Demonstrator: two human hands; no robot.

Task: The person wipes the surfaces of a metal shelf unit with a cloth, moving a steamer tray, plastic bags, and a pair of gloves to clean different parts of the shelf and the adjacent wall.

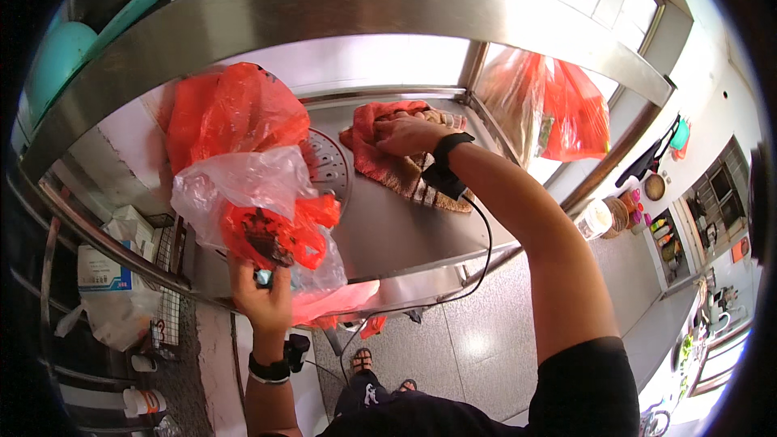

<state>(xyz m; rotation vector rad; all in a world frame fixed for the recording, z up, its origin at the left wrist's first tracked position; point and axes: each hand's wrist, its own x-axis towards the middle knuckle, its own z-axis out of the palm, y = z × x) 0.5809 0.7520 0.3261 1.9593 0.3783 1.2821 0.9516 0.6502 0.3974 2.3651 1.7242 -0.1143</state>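
Observation:
My right hand [405, 133] presses on a crumpled red and brown checked cloth [388, 173], which lies on a stainless steel shelf [413, 243]. At the shelf's front left, my left hand [264, 294] grips a small red plastic bag [249, 237] with dark contents. A clear plastic bag [243, 176] lies around and behind it. Farther back stands a large bulging red plastic bag [243, 112]. Partly covered by the bags is a round perforated metal plate [331, 161], left of the cloth.
A steel upper shelf edge [376, 3] crosses above my hands. Red and clear bags [564, 115] hang at the right corner post. A black cable [485, 255] runs from my right wrist below the shelf. Boxes [103, 270] and a wire basket [167, 279] stand at left.

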